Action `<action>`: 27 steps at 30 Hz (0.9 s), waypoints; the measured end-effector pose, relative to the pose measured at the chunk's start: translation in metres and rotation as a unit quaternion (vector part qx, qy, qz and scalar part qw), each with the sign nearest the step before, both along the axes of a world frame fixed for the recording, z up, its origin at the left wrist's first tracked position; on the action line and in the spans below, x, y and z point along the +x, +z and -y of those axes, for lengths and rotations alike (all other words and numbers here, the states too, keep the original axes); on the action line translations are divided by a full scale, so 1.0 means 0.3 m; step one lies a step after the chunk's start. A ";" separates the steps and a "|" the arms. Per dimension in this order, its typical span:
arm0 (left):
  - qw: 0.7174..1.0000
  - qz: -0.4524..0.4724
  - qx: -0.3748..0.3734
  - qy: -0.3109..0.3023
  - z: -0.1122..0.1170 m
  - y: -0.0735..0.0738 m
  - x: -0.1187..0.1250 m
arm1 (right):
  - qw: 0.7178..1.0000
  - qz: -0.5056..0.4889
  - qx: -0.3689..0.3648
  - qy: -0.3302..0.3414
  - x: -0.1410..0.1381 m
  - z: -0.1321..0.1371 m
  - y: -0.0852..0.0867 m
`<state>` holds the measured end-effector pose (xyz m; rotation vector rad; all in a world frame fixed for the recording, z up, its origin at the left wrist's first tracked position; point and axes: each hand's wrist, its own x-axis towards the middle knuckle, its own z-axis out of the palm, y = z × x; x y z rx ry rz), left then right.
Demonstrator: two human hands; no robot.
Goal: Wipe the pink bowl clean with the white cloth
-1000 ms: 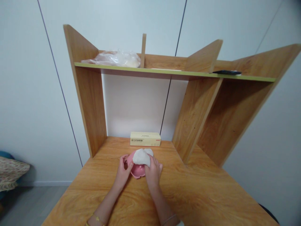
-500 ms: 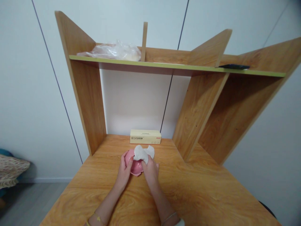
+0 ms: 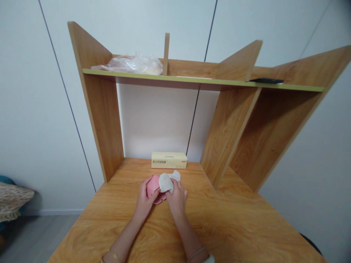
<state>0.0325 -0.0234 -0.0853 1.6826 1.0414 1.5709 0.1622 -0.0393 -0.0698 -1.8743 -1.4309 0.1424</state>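
Observation:
A small pink bowl (image 3: 152,185) is tipped on its side just above the wooden desk (image 3: 236,226). My left hand (image 3: 144,201) grips its left rim, thumb over the edge. My right hand (image 3: 177,199) presses a crumpled white cloth (image 3: 165,182) against the bowl's inside. Both hands are closed on what they hold, side by side at the desk's middle.
A pale yellow box (image 3: 169,160) lies at the back of the desk behind the bowl. On the upper shelf (image 3: 192,79) sit a clear plastic bag (image 3: 131,65) at left and a flat black object (image 3: 266,80) at right. Wooden uprights flank the desk.
The bowl has been tilted further onto its side and the cloth has shifted across it, bunching smaller under my right hand. Both hands stayed at the same spot.

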 end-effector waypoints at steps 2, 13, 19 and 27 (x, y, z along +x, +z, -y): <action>1.000 -0.012 0.007 -0.014 0.003 0.001 0.003 | 1.000 -0.011 0.026 0.009 0.005 0.003 0.004; 1.000 -0.025 -0.005 -0.001 0.006 0.016 -0.004 | 0.999 -0.034 -0.016 0.037 -0.003 -0.004 -0.004; 1.000 -0.005 -0.024 0.012 -0.012 -0.001 0.000 | 0.996 -0.037 -0.079 0.029 -0.005 -0.013 -0.013; 0.997 0.035 -0.067 0.015 -0.041 -0.019 -0.007 | 0.999 -0.027 0.043 0.013 -0.005 -0.001 -0.007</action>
